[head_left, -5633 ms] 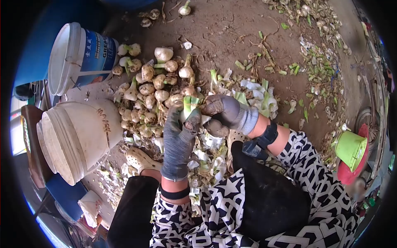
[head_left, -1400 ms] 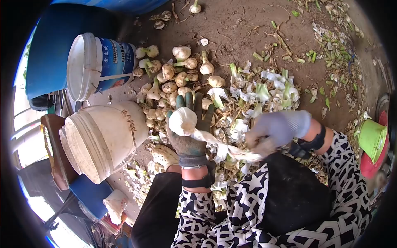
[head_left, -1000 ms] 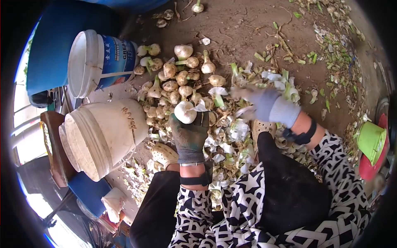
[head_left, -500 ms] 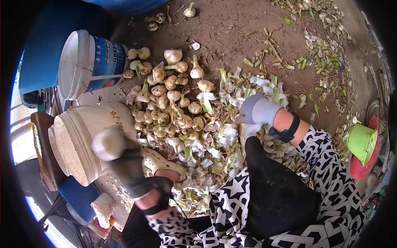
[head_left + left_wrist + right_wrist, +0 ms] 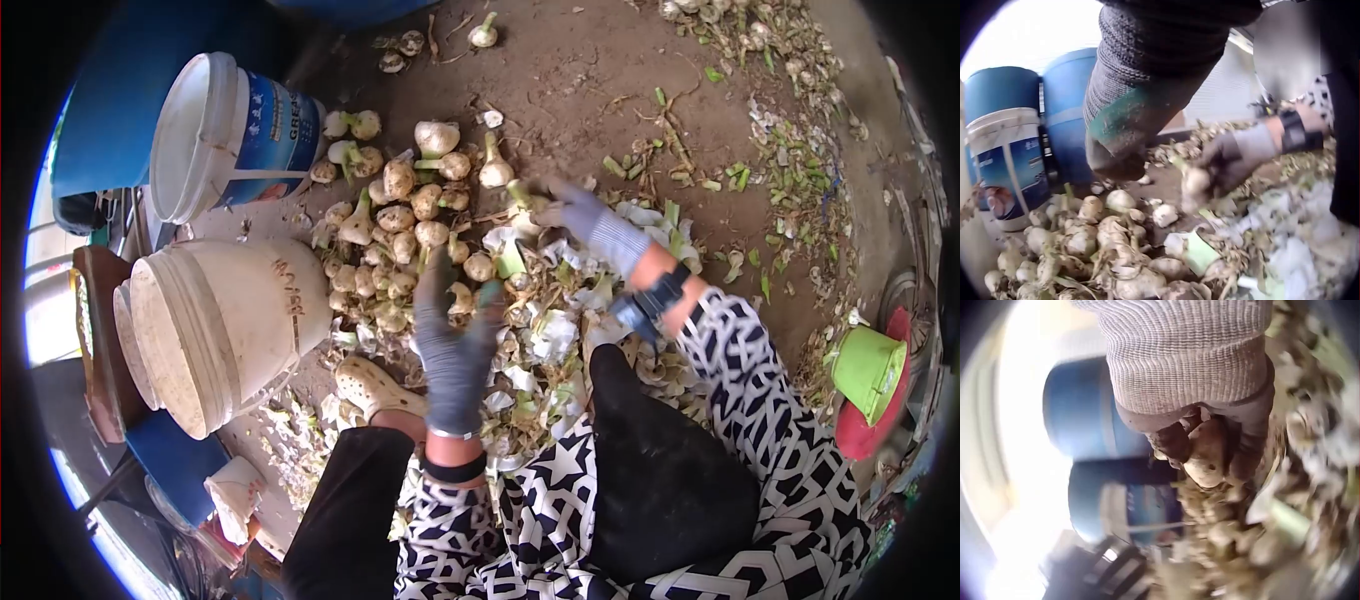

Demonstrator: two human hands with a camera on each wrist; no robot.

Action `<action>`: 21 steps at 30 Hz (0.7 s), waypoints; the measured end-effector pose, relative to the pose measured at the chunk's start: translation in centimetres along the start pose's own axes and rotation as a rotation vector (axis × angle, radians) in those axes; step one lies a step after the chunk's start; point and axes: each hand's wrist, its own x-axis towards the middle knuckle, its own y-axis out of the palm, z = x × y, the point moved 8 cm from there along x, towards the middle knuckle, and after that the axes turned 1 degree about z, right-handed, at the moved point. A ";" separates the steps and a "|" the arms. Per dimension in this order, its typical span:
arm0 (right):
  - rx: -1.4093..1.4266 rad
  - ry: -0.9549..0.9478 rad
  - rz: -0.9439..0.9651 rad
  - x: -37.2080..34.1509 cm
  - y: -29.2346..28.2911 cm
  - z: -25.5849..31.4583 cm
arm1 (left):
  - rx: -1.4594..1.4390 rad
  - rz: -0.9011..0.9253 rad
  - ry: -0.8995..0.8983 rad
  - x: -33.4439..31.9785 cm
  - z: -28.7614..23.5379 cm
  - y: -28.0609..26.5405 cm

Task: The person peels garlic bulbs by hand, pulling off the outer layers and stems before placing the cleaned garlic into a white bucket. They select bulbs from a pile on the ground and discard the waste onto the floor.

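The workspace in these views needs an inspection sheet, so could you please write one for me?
Surface: brown floor, strewn with debris.
Job's things: pile of bulbs, several with stems; one held bulb.
Clutter: white peelings beside the pile; green scraps farther right in the head view.
Hands: right hand grips the held bulb; left hand is near the pile, nothing visible in it.
Cables: nothing seen.
Surroundings: white bucket, labelled bucket, blue drums, green tub.

gloved hands [image 5: 455, 350]: grey | bulbs [image 5: 398, 181]: cream (brown smudges) | sleeves [image 5: 750, 390]: black-white geometric | tub [image 5: 866, 368]: lime
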 end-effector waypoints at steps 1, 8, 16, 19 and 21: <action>0.403 -0.103 0.145 -2.2 1.3 0.4 | 0.055 0.011 0.125 0.0 -0.6 1.9; -0.156 -0.413 -0.119 -7.5 1.0 2.8 | 0.063 0.007 0.256 -0.3 -2.7 6.9; -0.543 -0.529 -0.088 -9.0 2.5 7.5 | -0.167 0.135 0.073 -0.1 -2.8 5.4; -0.550 -0.481 -0.086 -10.2 2.7 8.0 | -0.726 0.270 -0.307 -0.6 -1.2 5.6; -0.627 -0.611 -0.090 -10.3 2.9 8.0 | -0.919 0.266 -0.422 -0.9 -0.7 5.9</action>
